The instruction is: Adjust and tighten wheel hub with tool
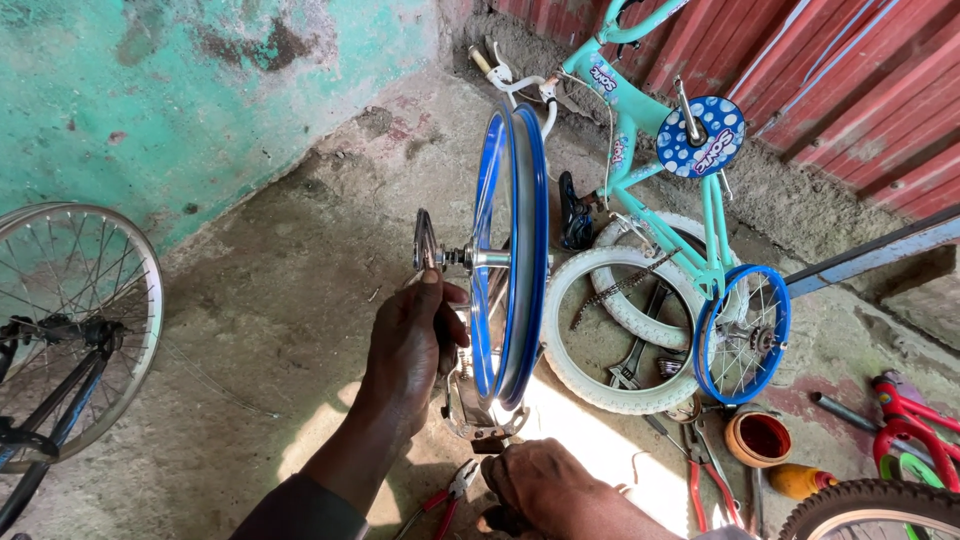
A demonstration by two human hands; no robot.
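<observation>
Down on the concrete floor [300,300], a blue wheel rim [512,250] is standing upright on its edge, seen nearly edge-on, with its axle [470,257] sticking out to the left. The left hand [410,345] is reaching up beside the rim, its fingers curled closed around a spanner [428,245] whose head is sitting on the end of the axle. The right hand [545,485] is resting low, just under the rim's bottom edge, knuckles up; whether its fingers are gripping anything is hidden from view. Red-handled pliers [445,500] are lying on the floor between the two forearms. Just right of the rim, a white tyre [575,350] is lying flat with a chain [620,288] and a wrench [635,360] inside it, and a turquoise child's bicycle frame [660,130] is leaning over it. A smaller blue wheel [745,335] is hanging in that frame, and a silver spoked wheel [70,320] is standing at far left.
</observation>
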